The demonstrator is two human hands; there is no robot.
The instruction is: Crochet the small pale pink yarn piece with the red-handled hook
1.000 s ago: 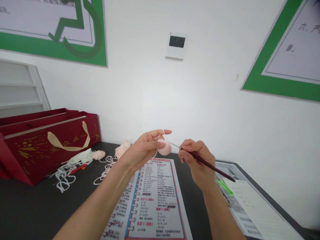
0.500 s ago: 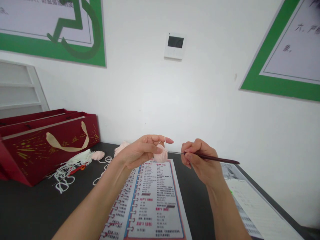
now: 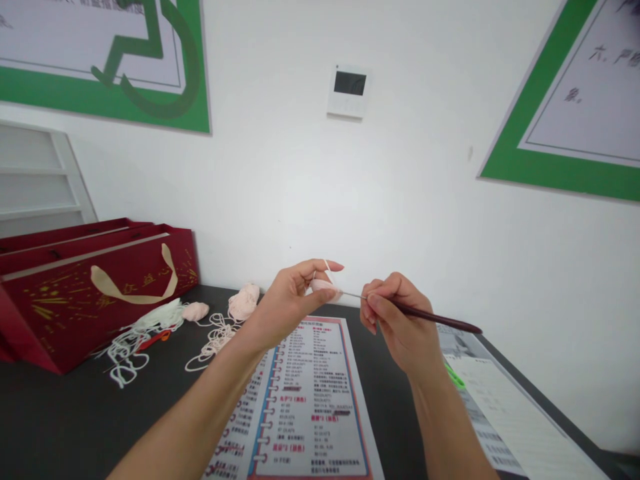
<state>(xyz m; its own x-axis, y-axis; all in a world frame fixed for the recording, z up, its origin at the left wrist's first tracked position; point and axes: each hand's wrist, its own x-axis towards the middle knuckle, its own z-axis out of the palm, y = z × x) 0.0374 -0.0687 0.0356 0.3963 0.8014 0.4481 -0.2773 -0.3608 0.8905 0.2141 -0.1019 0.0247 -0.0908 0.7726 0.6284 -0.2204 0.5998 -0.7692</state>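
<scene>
My left hand (image 3: 293, 293) pinches a small pale pink crochet piece (image 3: 325, 289) between thumb and fingers, with yarn running over the raised index finger. My right hand (image 3: 400, 317) grips a crochet hook (image 3: 435, 316) by its dark red handle. The hook's thin metal shaft reaches left to the crochet piece, its tip hidden there. Below both hands lies a printed pattern sheet (image 3: 320, 393) with a spiral-binding design. Loose pink yarn (image 3: 217, 337) and a pink yarn ball (image 3: 244, 301) rest just beyond my left forearm.
Red gift bags (image 3: 100, 287) stand at the left against the wall. Before them are white yarn (image 3: 135, 340), a smaller pink ball (image 3: 195, 311) and an orange-red tool (image 3: 155, 339). By my right forearm lie papers (image 3: 505, 400) and a bright green item (image 3: 455, 377).
My left hand has risen slightly and turned, so the crochet piece now shows edge-on rather than its round face. My right hand has shifted a little left and up with the hook.
</scene>
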